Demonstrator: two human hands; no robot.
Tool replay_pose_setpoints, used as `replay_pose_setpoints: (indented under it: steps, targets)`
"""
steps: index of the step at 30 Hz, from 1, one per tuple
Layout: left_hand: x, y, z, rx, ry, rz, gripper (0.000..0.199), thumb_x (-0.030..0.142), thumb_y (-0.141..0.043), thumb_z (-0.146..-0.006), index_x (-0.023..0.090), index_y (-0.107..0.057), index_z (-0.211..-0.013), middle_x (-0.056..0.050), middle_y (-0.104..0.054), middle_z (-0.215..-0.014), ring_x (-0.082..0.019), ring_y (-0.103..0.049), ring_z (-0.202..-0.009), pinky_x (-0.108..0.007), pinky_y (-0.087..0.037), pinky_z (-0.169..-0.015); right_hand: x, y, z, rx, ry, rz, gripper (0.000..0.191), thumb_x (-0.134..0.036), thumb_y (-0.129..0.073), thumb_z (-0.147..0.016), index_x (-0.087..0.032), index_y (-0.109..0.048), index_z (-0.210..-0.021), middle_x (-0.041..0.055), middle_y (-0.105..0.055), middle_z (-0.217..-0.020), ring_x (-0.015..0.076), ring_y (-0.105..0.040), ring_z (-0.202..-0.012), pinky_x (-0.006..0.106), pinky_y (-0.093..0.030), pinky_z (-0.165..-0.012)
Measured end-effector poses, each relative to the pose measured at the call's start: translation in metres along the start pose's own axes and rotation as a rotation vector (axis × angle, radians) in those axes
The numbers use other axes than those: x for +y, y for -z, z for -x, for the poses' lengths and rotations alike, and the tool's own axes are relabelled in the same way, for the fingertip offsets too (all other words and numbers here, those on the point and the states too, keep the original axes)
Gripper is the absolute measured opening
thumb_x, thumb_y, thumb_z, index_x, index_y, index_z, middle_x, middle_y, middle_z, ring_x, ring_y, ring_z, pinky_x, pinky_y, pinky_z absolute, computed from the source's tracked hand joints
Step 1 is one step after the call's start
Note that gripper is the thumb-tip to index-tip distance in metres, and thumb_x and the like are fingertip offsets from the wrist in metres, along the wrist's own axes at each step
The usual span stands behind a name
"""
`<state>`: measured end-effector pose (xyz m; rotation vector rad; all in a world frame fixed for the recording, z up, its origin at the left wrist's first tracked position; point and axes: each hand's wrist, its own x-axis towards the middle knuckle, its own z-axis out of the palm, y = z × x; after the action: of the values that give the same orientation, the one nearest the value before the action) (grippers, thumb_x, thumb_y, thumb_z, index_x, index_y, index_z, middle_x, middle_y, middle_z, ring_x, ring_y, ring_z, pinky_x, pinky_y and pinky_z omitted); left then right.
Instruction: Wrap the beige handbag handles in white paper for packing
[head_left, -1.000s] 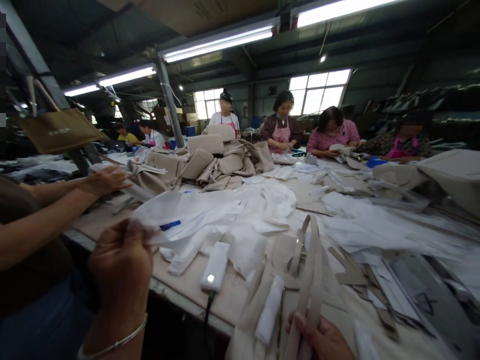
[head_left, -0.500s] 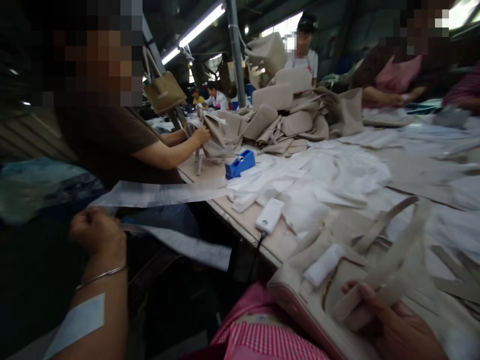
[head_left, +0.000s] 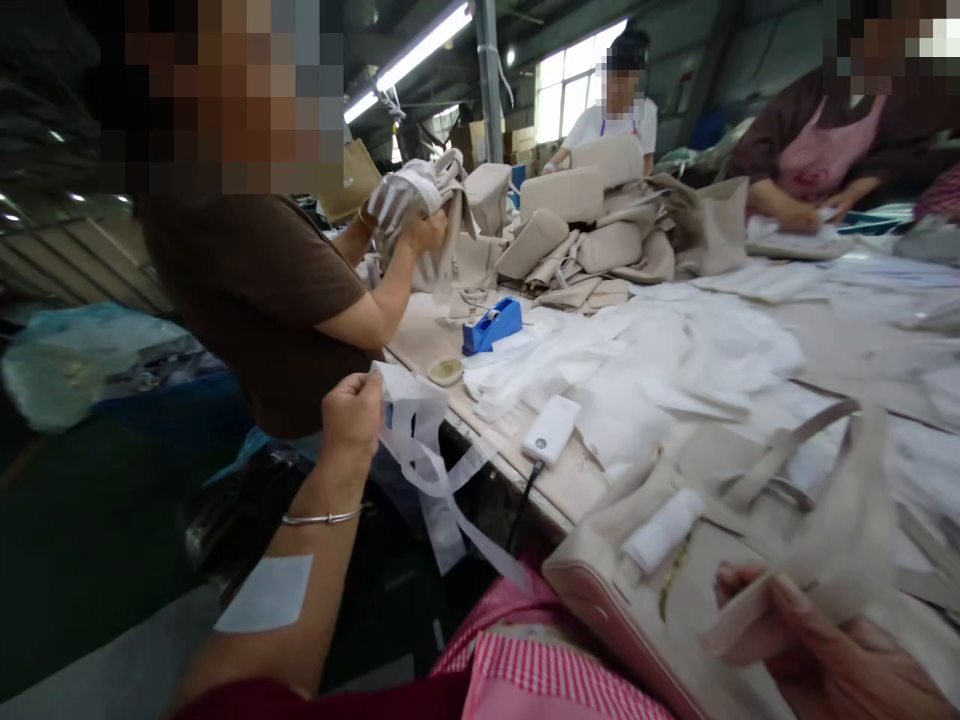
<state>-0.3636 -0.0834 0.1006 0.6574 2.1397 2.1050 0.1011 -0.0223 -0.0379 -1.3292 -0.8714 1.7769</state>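
Note:
My left hand (head_left: 351,418) is closed in a pinch on thin white strips (head_left: 424,470), which hang in loops past the table's edge. A beige handbag (head_left: 589,580) lies at the table's near edge against my lap. Part of it is wrapped in a white roll of sheet (head_left: 664,530). At the lower right, my right hand (head_left: 851,645) grips a beige strap (head_left: 742,615) between thumb and fingers. The strap rises in a blurred loop above the bag, and a short gold-coloured chain (head_left: 675,580) shows beside the white roll.
White sheets (head_left: 697,340) cover much of the table. A blue tape dispenser (head_left: 493,325), a round shallow dish (head_left: 445,372) and a white corded device (head_left: 552,430) lie near its left edge. Beige bags (head_left: 562,195) are piled behind. A co-worker (head_left: 255,280) stands close on the left.
My left hand has moved right and up towards the table's edge, and the white strips now dangle in loops rather than trailing sideways. My right hand still grips the strap. The left co-worker's hands are raised.

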Motion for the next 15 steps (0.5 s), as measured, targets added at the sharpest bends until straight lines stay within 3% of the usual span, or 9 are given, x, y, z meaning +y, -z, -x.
replay_pose_setpoints:
  steps: [2,4,8,12,15]
  targets:
    - [0.006,-0.033,0.024,-0.197,0.138,0.154,0.021,0.034,-0.069,-0.066,0.02,-0.054,-0.062,0.008,-0.038,-0.043,-0.006,-0.032,-0.034,-0.017,-0.025,-0.034,-0.021,-0.024,0.018,0.005,-0.043,-0.021,0.044,-0.056,-0.076,-0.067,-0.018,-0.077,-0.09,0.0137,-0.073,-0.109,0.0345,-0.065,-0.105,0.038,-0.058,-0.082]
    - [0.011,-0.063,0.049,-0.378,0.226,0.226,0.02,0.031,-0.072,-0.063,0.02,-0.056,-0.065,0.008,-0.041,-0.046,-0.005,-0.032,-0.034,-0.016,-0.024,-0.033,-0.038,-0.044,0.031,-0.08,0.007,-0.018,0.047,-0.055,-0.078,-0.064,-0.016,-0.077,-0.09,0.0147,-0.072,-0.108,0.033,-0.064,-0.104,0.036,-0.056,-0.082]
    - [0.012,-0.109,0.093,-0.627,0.281,0.223,0.025,0.034,-0.077,-0.061,0.02,-0.057,-0.064,0.007,-0.045,-0.051,-0.004,-0.036,-0.036,-0.017,-0.03,-0.035,-0.052,-0.064,0.039,-0.25,0.148,0.04,0.042,-0.047,-0.075,-0.074,-0.015,-0.074,-0.101,0.0121,-0.07,-0.11,0.0207,-0.063,-0.084,0.028,-0.051,-0.069]
    - [0.011,-0.131,0.128,-0.851,0.151,0.039,0.022,0.04,-0.072,-0.071,0.02,-0.064,-0.073,0.005,-0.051,-0.053,-0.007,-0.041,-0.039,-0.019,-0.032,-0.038,-0.062,-0.068,0.036,-0.312,0.234,0.049,0.042,-0.044,-0.07,-0.081,-0.016,-0.07,-0.111,0.007,-0.071,-0.091,0.0146,-0.058,-0.07,0.026,-0.046,-0.063]
    - [0.015,-0.135,0.15,-1.039,-0.138,-0.189,0.021,0.039,-0.063,-0.082,0.019,-0.069,-0.081,0.003,-0.059,-0.058,-0.011,-0.05,-0.049,-0.023,-0.039,-0.048,-0.074,-0.072,0.032,-0.288,0.337,0.124,0.038,-0.046,-0.068,-0.082,-0.018,-0.07,-0.108,0.0054,-0.069,-0.086,0.0174,-0.059,-0.075,0.03,-0.049,-0.068]
